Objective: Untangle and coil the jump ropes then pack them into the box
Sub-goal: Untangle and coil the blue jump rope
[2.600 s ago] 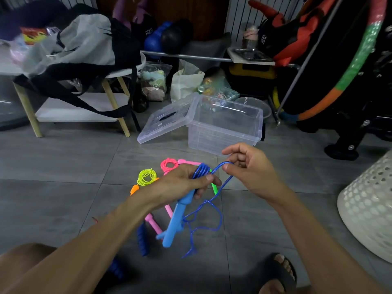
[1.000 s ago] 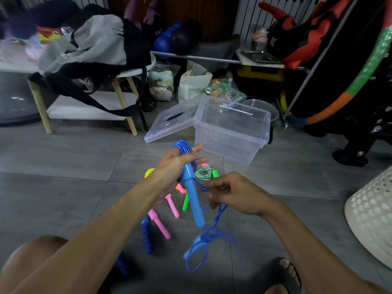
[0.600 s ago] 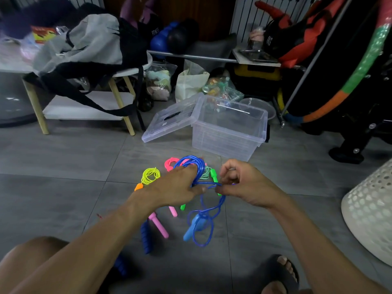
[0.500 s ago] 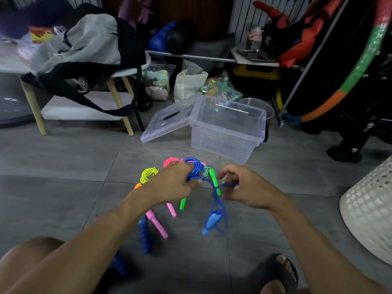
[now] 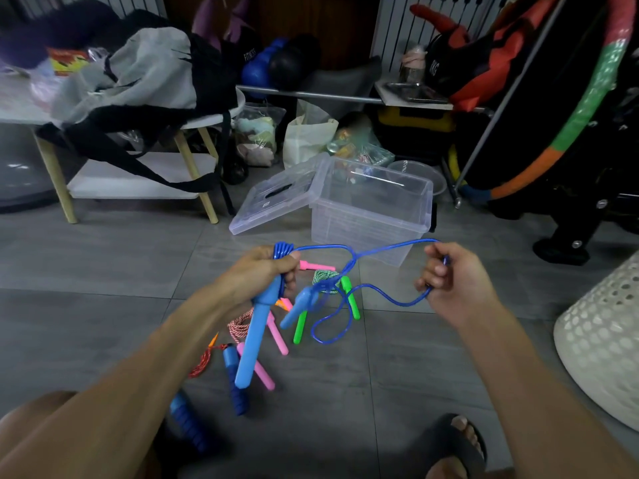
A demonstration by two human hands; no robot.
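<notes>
My left hand (image 5: 257,276) grips a light-blue handle (image 5: 252,340) of the blue jump rope together with a bundle of its coils. The blue cord (image 5: 363,252) runs right to my right hand (image 5: 449,278), which holds it stretched out. The rope's second blue handle (image 5: 299,307) dangles in the slack loops between my hands. On the floor below lie pink handles (image 5: 276,331), green handles (image 5: 349,297), a red-white rope (image 5: 238,326) and dark-blue handles (image 5: 235,385). The clear plastic box (image 5: 371,216) stands open behind, with its lid (image 5: 273,198) leaning at its left.
A white low table (image 5: 138,174) with a grey-black bag stands at the back left. A white perforated basket (image 5: 601,340) is at the right. Bags, a hoop and a dark stand crowd the back. My sandalled foot (image 5: 456,444) is at the bottom right.
My right hand has pulled the blue cord out to the right, so the hands are now far apart. The left hand has risen slightly, and the dangling handle hangs higher.
</notes>
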